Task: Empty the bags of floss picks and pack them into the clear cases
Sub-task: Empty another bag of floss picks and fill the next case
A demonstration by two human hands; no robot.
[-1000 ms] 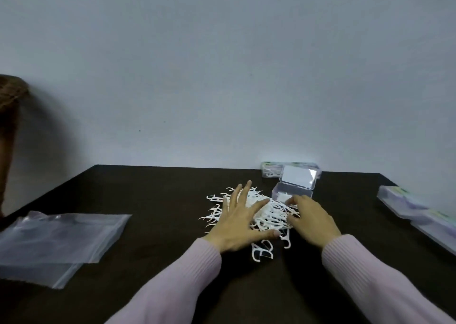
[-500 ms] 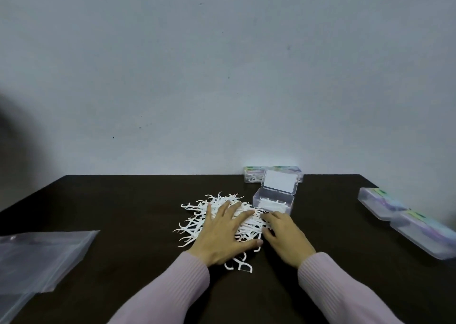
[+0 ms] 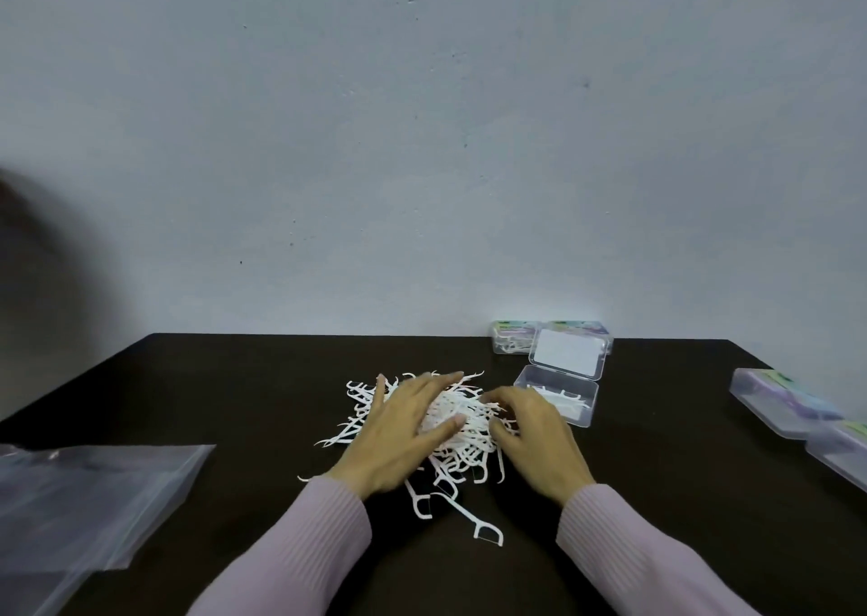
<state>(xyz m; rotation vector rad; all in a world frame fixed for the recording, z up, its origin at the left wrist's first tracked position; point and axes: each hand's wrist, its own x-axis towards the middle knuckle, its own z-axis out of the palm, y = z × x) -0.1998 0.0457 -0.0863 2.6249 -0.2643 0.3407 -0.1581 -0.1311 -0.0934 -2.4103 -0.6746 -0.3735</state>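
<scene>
A heap of white floss picks [image 3: 462,420] lies in the middle of the dark table [image 3: 234,390]. My left hand [image 3: 399,432] rests on the heap's left side with spread, fairly straight fingers. My right hand [image 3: 535,437] sits at the heap's right side, its fingers curled down into the picks; the fingertips are hidden among them. Just right of the heap stands an open clear case [image 3: 558,392] with its lid raised and a few picks inside.
Empty clear plastic bags [image 3: 79,503] lie at the table's left front. A closed case [image 3: 513,336] with picks sits behind the open one by the wall. Two more closed cases [image 3: 788,404] lie along the right edge. Loose picks [image 3: 483,528] trail toward me.
Both hands have shifted over the heap while the camera moved. The left fingers now spread wider over the picks and the right hand has pulled back from the open case to the heap's edge.
</scene>
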